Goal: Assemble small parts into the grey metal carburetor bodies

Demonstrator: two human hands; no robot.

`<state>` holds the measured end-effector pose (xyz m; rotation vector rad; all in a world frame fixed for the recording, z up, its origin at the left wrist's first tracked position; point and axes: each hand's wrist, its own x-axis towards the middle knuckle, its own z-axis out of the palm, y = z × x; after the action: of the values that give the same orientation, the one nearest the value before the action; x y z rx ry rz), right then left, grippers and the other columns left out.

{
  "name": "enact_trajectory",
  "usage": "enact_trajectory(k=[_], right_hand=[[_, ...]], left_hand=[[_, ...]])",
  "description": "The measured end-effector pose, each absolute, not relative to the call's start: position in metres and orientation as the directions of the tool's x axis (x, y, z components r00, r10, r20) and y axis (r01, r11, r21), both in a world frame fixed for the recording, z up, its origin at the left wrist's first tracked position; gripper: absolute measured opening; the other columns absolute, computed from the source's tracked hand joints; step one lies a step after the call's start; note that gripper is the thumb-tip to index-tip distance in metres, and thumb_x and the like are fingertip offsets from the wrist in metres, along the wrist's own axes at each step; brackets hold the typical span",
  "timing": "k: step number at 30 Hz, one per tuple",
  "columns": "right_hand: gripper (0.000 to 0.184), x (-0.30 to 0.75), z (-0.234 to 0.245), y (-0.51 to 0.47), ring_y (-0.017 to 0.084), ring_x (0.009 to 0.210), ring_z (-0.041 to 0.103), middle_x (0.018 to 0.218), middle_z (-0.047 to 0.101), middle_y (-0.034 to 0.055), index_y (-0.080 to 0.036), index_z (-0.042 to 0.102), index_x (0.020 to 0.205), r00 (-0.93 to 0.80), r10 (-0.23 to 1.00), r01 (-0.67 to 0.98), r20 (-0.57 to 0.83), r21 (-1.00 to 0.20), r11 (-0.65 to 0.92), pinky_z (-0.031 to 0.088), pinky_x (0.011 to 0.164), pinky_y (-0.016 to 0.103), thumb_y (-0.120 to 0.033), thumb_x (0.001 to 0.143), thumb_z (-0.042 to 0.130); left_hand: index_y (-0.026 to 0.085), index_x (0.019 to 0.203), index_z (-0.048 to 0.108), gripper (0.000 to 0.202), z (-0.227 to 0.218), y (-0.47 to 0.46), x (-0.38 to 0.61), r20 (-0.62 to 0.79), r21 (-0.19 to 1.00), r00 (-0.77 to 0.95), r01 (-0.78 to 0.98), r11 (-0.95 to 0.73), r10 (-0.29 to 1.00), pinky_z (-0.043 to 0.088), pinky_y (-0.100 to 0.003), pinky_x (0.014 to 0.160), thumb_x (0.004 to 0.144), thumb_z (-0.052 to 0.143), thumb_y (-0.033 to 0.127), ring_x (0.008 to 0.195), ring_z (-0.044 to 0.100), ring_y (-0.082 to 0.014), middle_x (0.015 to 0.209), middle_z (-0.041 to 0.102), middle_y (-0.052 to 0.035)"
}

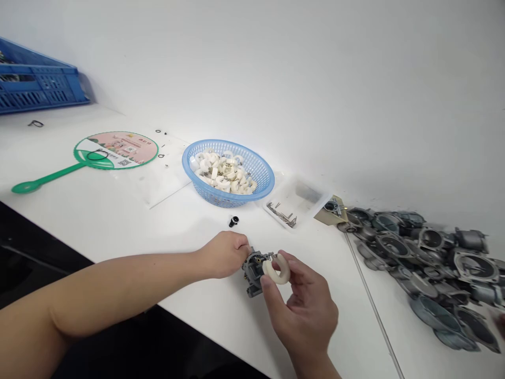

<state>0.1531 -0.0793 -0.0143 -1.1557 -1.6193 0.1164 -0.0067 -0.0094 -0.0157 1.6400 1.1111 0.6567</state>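
White C-shaped ring (276,276): one, clamped in your right hand (303,310) | carburetor body (252,271): one, your left hand (224,255) closed on it | blue plastic basket (229,142): one, well apart

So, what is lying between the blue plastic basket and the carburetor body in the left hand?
The head view shows a small black fitting on the white bench, between the blue plastic basket and the carburetor body in the left hand.

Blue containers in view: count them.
2: a round mesh basket holding white rings, mid-bench, and a slotted plastic crate at far left, cut off by the view.
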Motion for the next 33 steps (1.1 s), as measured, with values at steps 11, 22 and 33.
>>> enact_trajectory(k=[11, 22, 33], right_hand=[[0.030, 0.148, -0.007, -0.075, 0.023, 0.083, 0.067, 0.095, 0.068, 0.0073, -0.019, 0.061, 0.099, -0.038, 0.737, 0.823, 0.674, -0.398, 0.406, 0.058, 0.075, 0.038, -0.028, 0.071, 0.062], [0.023, 0.149, -0.007, -0.071, 0.022, 0.083, 0.065, 0.098, 0.067, 0.0095, -0.017, 0.065, 0.094, -0.142, 0.668, 0.846, 0.731, -0.261, 0.465, 0.057, 0.074, 0.038, -0.024, 0.073, 0.062], [0.045, 0.149, -0.012, -0.077, 0.026, 0.091, 0.064, 0.101, 0.067, 0.0111, -0.016, 0.058, 0.111, 0.067, 0.805, 0.823, 0.590, -0.489, 0.290, 0.054, 0.081, 0.042, -0.037, 0.072, 0.066]], left_hand=[[0.018, 0.060, 0.045, 0.026, -0.009, -0.011, -0.008, -0.075, 0.926, 0.445, 0.364, -0.103, 0.892, 0.031, -0.022, 0.048, 0.081, 0.038, 0.031, 0.054, 0.042, -0.0109, 0.055, 0.046, 0.0034], [0.018, 0.058, 0.039, 0.026, -0.003, -0.015, -0.008, -0.052, 0.870, 0.386, 0.470, -0.148, 0.921, 0.031, -0.024, 0.050, 0.082, 0.037, 0.029, 0.056, 0.044, -0.0127, 0.058, 0.050, 0.0009], [0.018, 0.058, 0.039, 0.027, -0.001, -0.017, -0.009, -0.047, 0.860, 0.390, 0.484, -0.161, 0.920, 0.031, -0.024, 0.049, 0.083, 0.036, 0.029, 0.057, 0.046, -0.0136, 0.058, 0.052, 0.0001]])
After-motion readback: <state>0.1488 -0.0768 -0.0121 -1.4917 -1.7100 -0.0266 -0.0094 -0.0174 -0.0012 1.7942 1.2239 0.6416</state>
